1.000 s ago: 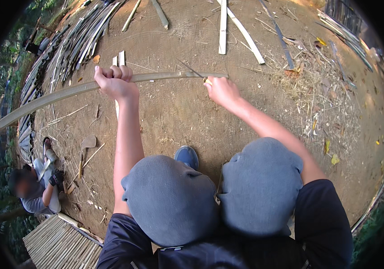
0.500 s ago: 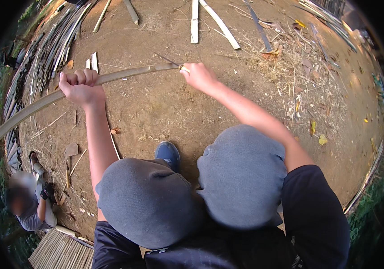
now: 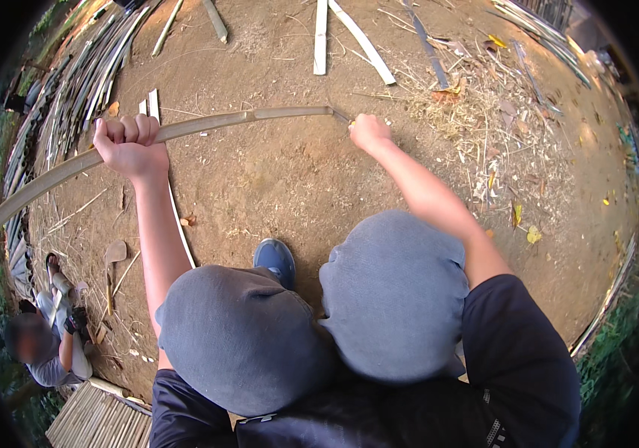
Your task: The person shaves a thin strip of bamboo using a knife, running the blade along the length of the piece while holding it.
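Note:
A long split bamboo strip runs from the far left rim to a point in front of me, bowed by the lens. My left hand is closed round it, fingers curled over the top. Past that fist the strip reaches rightward in the air, and a node shows partway along it. My right hand grips a thin-bladed knife with a bit of yellow at its handle. The dark blade is at the strip's right end, where it seems to touch; most of the handle is hidden in my fingers.
Bamboo strips lie piled at far left, and pale slats rest ahead. Shavings and dry leaves litter the right. A person sits low left near a flat-bladed tool and a slatted bamboo platform.
My right hand has moved rightward and slightly nearer with the knife, from over the strip to its end. More of the strip's right end now shows. My left hand keeps its grip.

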The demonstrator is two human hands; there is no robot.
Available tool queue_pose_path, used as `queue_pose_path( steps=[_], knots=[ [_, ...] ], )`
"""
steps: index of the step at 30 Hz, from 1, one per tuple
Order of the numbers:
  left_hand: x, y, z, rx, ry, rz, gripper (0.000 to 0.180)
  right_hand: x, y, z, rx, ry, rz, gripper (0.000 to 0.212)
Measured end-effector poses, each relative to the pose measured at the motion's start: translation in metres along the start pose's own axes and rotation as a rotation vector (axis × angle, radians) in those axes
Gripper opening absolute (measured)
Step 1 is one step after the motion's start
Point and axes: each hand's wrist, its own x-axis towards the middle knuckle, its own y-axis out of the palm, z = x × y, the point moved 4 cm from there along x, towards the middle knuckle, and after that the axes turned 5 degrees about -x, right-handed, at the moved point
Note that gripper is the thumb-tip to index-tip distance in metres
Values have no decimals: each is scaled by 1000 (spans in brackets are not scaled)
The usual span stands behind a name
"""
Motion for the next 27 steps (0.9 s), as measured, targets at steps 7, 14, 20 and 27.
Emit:
queue_pose_path(
  steps=[7,14,20,27],
  knots=[
    [-7,2,-11,67,111,-32,39,-18,-4,21,312,98,3,45],
    [-31,41,-7,53,156,-119,38,21,5,-34,538,95,12,44],
    [-33,27,-13,18,106,46,40,-23,-7,13,721,51,77,47],
    [-34,51,-1,-83,-24,348,44,-17,-3,-7,624,140,93,51]
  ],
)
